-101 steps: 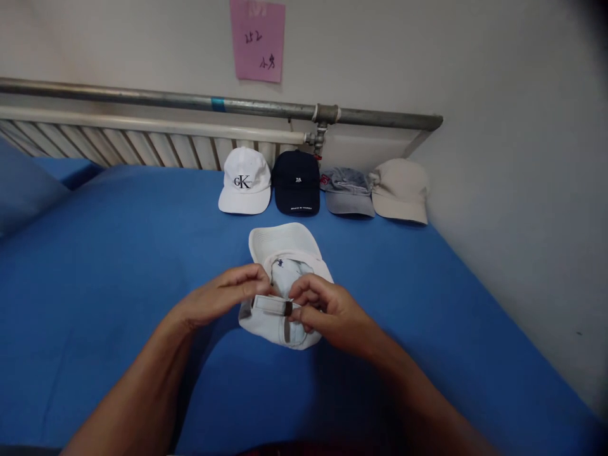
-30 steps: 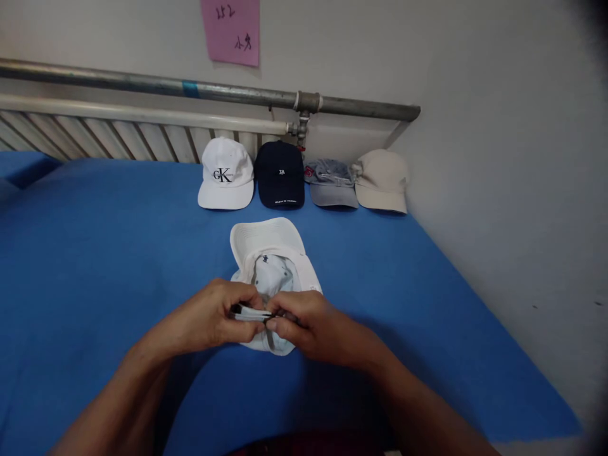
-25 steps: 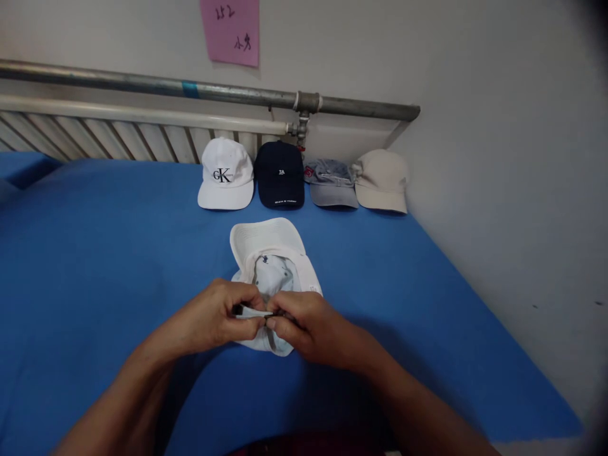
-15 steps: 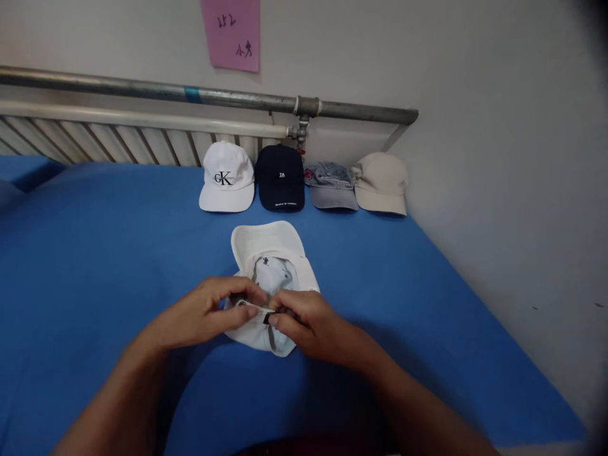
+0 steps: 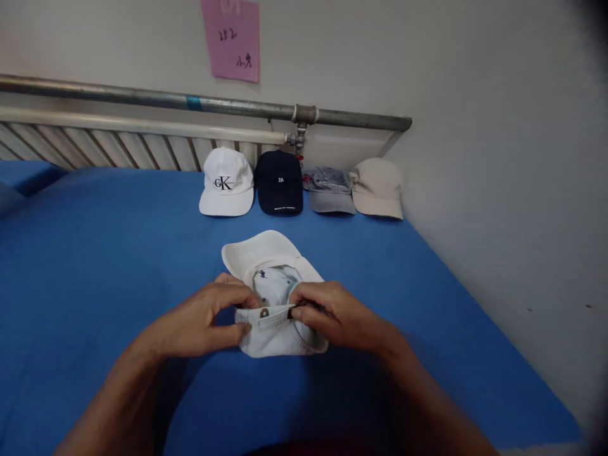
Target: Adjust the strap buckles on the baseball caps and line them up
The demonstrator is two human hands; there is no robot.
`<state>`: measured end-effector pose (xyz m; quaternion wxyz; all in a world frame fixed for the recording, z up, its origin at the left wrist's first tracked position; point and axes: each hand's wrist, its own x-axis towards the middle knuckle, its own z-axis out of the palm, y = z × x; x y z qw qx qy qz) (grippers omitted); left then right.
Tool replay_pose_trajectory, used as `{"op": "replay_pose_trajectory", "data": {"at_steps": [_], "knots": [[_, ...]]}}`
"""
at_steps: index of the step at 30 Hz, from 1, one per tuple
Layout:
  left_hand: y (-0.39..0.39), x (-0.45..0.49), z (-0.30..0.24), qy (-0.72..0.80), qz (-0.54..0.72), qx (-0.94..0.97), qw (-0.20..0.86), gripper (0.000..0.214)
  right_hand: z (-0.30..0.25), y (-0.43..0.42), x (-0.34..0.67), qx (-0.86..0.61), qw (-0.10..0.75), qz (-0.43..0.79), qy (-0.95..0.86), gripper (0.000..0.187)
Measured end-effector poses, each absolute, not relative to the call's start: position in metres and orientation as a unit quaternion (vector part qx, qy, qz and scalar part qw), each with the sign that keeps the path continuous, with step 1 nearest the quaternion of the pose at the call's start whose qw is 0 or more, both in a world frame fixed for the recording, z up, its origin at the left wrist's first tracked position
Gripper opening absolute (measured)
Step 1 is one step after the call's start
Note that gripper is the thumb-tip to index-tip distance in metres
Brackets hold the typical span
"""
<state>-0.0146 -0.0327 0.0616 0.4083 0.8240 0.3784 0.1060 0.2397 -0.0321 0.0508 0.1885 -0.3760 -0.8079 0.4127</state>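
Observation:
A white baseball cap point(image 5: 273, 342) lies upside down on the blue sheet, its brim pointing away from me and its inside showing. My left hand point(image 5: 209, 316) pinches the back edge of the cap at its left, beside a small metal eyelet on the strap. With thumb and fingers closed, my right hand point(image 5: 332, 313) grips the strap's right part, where a small dark piece shows at the fingertips. Between the two hands the strap runs nearly straight. My right fingers hide part of the fastening.
Against the radiator point(image 5: 128, 145) stand a white cap point(image 5: 227, 183), a black cap point(image 5: 279, 183), a grey cap point(image 5: 331, 190) and a beige cap point(image 5: 379, 188) in a row. A metal pipe point(image 5: 237, 106) runs above, below a pink paper point(image 5: 232, 44). A wall borders the blue sheet point(image 5: 118, 253) on the right.
My hands have moved apart along the strap, the right one going right. The cap has turned slightly, and its back strap and eyelet now show more plainly.

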Motion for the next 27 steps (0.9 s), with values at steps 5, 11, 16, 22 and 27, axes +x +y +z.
{"op": "replay_pose_trajectory", "data": {"at_steps": [5,11,16,22,27], "knots": [[-0.035,-0.011,0.057,0.427,0.082,0.814,0.385,0.012,0.049,-0.039,0.231,-0.375,0.227,0.257,-0.861,0.015],[-0.038,-0.004,0.055,0.427,0.089,0.822,0.366,0.005,0.053,-0.053,0.218,-0.337,0.212,0.195,-0.897,0.021],[-0.036,-0.002,0.050,0.433,0.065,0.808,0.395,0.005,0.046,-0.056,0.211,-0.354,0.174,0.156,-0.906,0.026],[-0.035,0.001,0.038,0.440,0.050,0.796,0.412,0.007,0.044,-0.056,0.209,-0.327,0.137,0.199,-0.914,0.016],[-0.033,0.003,0.034,0.406,0.087,0.696,0.586,0.011,0.047,-0.054,0.214,-0.284,0.190,0.258,-0.904,0.011]]}}
